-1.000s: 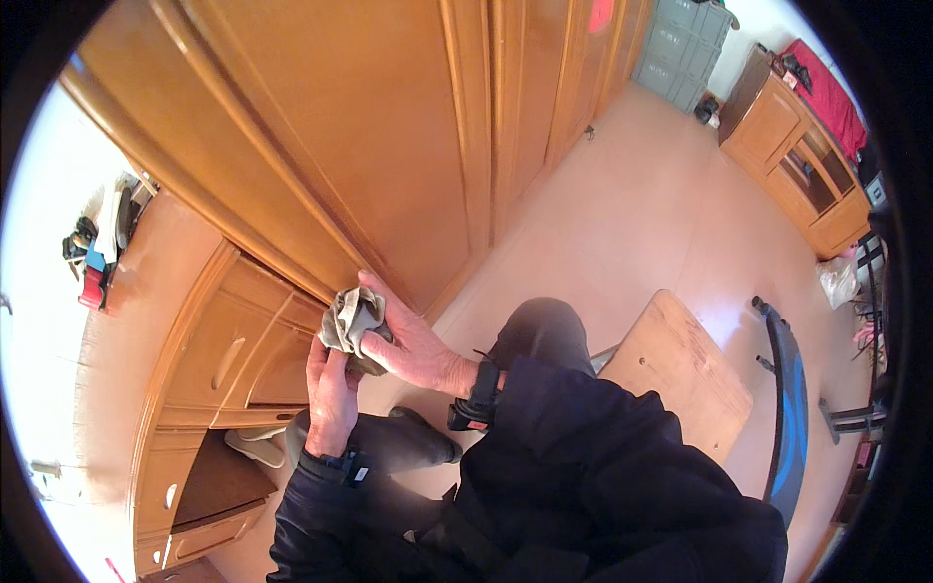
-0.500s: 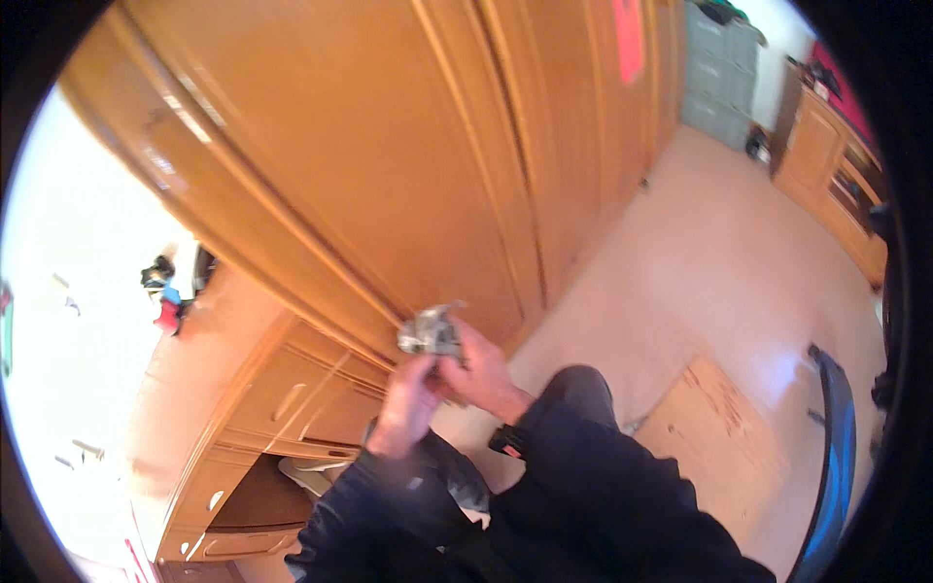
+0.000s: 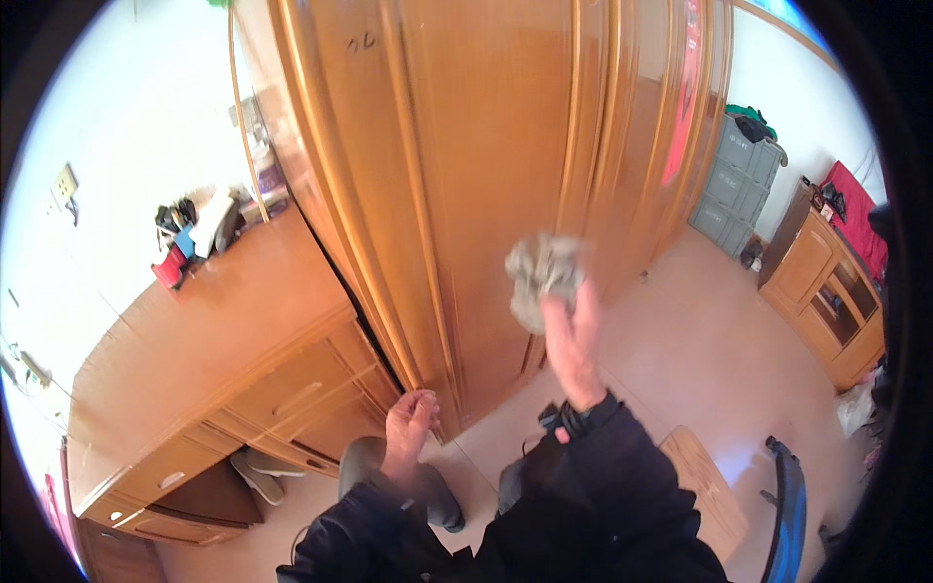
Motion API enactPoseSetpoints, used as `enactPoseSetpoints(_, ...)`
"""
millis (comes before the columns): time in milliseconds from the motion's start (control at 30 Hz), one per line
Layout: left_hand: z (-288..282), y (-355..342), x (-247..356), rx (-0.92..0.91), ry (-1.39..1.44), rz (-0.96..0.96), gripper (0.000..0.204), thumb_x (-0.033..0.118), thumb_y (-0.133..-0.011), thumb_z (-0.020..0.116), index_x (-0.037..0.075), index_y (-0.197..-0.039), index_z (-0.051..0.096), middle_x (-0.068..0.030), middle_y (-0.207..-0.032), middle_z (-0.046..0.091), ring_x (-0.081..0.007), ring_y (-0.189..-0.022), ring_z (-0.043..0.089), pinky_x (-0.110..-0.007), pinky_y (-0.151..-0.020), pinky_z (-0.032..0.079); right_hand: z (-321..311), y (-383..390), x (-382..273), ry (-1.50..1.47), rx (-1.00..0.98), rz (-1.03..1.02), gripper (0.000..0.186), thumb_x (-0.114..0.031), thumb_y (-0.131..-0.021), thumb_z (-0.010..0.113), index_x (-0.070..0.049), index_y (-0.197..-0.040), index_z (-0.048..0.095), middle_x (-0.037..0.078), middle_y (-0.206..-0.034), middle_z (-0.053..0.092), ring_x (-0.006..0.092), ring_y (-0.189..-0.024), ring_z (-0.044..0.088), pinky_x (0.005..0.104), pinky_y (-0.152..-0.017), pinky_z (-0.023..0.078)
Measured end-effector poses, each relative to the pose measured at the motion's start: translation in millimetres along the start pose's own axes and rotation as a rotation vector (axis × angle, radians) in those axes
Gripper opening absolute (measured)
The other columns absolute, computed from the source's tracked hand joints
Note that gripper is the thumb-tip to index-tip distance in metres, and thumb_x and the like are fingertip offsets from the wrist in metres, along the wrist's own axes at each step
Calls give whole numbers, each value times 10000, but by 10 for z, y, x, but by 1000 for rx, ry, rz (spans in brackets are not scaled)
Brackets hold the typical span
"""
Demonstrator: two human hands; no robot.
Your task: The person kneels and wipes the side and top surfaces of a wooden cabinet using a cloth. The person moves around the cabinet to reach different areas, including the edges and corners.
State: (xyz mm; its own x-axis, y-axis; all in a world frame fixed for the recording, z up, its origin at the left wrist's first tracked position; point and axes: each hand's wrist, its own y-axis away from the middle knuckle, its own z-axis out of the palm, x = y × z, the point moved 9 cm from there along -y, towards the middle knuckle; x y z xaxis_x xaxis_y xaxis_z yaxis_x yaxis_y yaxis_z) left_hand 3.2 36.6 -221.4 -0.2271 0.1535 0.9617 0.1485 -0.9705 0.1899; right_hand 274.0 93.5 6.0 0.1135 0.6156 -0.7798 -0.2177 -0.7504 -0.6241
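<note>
My right hand (image 3: 573, 340) is raised in front of the tall wooden wardrobe (image 3: 476, 146) and grips a crumpled grey cloth (image 3: 544, 277). The cloth is somewhat blurred; I cannot tell whether it touches the wardrobe door. Lower and to the left, my left hand (image 3: 410, 423) is loosely curled, fingers together, with nothing visible in it. It is near the wardrobe's bottom left edge, beside the low cabinet.
On the left stands a low wooden cabinet (image 3: 194, 340) with small items on top and shoes (image 3: 260, 476) in its open compartment. Grey stacked crates (image 3: 731, 185) and a small wooden cabinet (image 3: 821, 291) are at the back right. A wooden board (image 3: 705, 486) and a blue-and-black curved object (image 3: 789, 505) are at lower right.
My hands were together around the cloth and have parted. The right hand has carried the cloth up and right; the left has dropped lower. The view has shifted too.
</note>
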Motion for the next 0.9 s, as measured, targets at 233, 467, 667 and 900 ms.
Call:
enactPoseSetpoints(233,-356,-67,-124,133,-237,10,348,351,-950,653,7,-998,653,-17,-827,633,-86,-719,581,-240,-631,493,455,-261,-1121,279,-3,-627,526,-13,-795,656,-69,-1309,561,181,-1247,603,356,-1069,625,394,-923,516)
enactPoseSetpoints(467,-335,-130,-135,138,-163,49,291,276,-913,705,13,-1020,643,-23,-859,641,-95,-746,593,-256,-658,520,1091,768,-259,475,-207,-693,481,-61,-672,746,-194,-1132,702,107,-1259,535,336,-1065,586,403,-893,542)
enactPoseSetpoints(667,-333,-156,-123,111,-291,71,257,245,-913,698,11,-984,621,-20,-825,616,-99,-707,577,-239,-610,477,965,1178,465,605,-712,-593,419,-67,-718,690,-177,-1122,666,63,-1168,554,302,-961,599,408,-792,546)
enactPoseSetpoints(900,-285,-131,-152,101,-102,-33,233,240,-911,706,46,-978,596,-9,-833,604,-90,-732,582,-237,-642,514,193,-128,-136,717,-254,-504,448,-79,-748,675,-115,-1193,638,140,-1209,560,351,-1111,578,433,-908,525)
